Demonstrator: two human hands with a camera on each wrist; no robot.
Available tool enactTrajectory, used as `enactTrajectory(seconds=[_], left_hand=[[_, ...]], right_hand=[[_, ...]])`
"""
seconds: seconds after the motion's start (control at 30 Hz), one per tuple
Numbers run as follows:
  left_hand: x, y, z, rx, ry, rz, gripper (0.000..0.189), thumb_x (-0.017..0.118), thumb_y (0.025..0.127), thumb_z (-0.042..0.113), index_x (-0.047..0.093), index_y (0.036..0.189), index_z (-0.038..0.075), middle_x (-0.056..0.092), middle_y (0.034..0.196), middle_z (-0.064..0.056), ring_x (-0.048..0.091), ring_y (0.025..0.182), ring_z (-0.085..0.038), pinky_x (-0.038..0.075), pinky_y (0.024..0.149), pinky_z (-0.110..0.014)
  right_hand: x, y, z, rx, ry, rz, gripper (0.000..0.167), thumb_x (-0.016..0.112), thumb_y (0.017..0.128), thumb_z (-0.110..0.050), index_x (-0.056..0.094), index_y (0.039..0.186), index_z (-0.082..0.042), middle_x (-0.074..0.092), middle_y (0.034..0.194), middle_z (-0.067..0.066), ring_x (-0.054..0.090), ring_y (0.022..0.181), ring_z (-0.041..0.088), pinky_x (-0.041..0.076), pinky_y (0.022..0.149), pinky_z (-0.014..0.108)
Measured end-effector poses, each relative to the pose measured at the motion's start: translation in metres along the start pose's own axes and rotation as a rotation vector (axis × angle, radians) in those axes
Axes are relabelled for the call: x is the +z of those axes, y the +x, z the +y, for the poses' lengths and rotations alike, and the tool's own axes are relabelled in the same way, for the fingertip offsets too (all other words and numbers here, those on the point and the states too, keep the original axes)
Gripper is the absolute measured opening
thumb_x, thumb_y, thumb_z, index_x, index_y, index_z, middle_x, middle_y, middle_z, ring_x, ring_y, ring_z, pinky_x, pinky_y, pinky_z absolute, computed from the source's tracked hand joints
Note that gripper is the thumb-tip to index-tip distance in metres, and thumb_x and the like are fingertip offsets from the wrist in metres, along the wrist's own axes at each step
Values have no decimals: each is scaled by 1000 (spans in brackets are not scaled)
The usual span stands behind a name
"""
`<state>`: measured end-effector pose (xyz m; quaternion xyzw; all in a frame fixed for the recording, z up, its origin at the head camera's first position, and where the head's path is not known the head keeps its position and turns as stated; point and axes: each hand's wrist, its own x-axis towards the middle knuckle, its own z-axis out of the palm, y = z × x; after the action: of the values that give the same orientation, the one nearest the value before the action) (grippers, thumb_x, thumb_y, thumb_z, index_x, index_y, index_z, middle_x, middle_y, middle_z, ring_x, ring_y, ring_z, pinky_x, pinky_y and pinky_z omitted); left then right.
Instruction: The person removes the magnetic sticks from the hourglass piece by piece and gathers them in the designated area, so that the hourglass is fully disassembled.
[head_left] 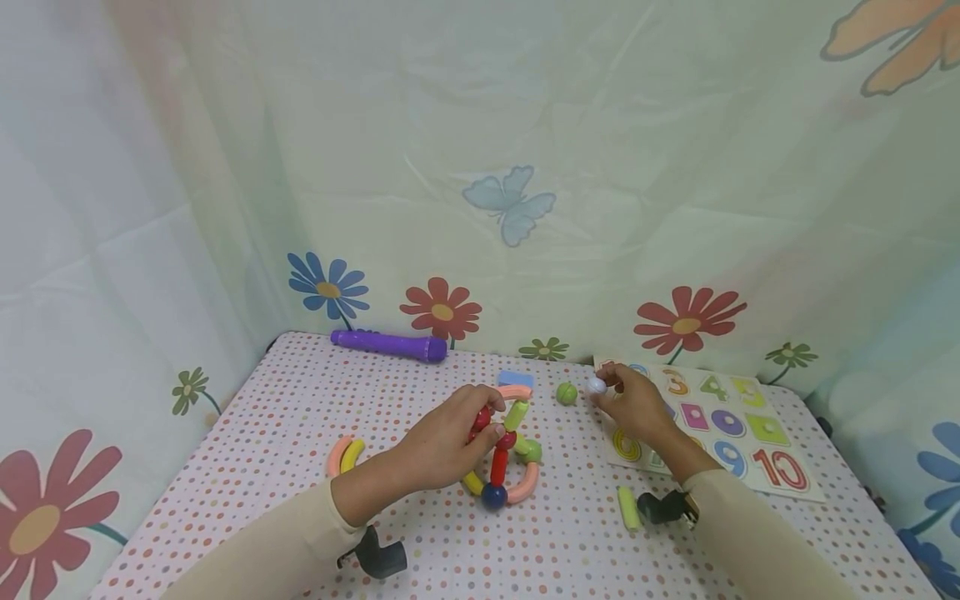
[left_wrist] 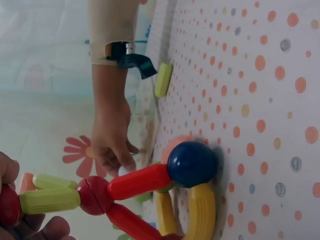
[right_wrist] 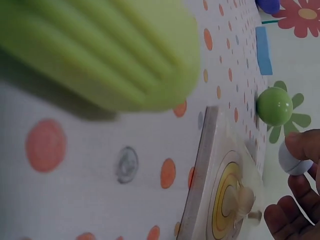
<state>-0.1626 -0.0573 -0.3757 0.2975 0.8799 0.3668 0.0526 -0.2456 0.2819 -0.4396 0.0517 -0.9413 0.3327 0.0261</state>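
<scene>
A structure of coloured sticks and balls stands on the table in front of me, with a dark blue ball (head_left: 493,497) and a red stick (head_left: 499,467) at its near side. My left hand (head_left: 442,442) holds it from above, fingers and thumb around a red ball (left_wrist: 8,205) at its top. A yellow-green stick (left_wrist: 50,201) joins that ball to another red ball (left_wrist: 95,195) lower down. To the right, my right hand (head_left: 633,408) pinches a white ball (right_wrist: 292,159) between thumb and fingers, by the number board's left edge. A loose green ball (head_left: 566,393) lies just left of it.
The number board (head_left: 813,492) lies at the right. Nearer me is a loose light green stick (head_left: 628,508). A purple microphone (head_left: 390,344) lies along the back edge, and a blue block (head_left: 516,379) behind the structure. Curved pink (head_left: 337,457) and yellow (head_left: 351,455) sticks sit at left.
</scene>
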Motion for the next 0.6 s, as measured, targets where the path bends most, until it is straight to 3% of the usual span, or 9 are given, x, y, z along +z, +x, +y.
enactTrajectory(seconds=[0.6], left_hand=[[1, 0, -1, -3, -5, 15, 34, 63, 104, 27, 48, 134, 20, 53, 111, 2, 56, 89, -13, 52, 63, -25]], right_hand=[[11, 13, 6, 35, -55, -77, 35, 72, 95, -14, 63, 127, -1, 63, 126, 22, 52, 126, 45, 41, 105, 62]])
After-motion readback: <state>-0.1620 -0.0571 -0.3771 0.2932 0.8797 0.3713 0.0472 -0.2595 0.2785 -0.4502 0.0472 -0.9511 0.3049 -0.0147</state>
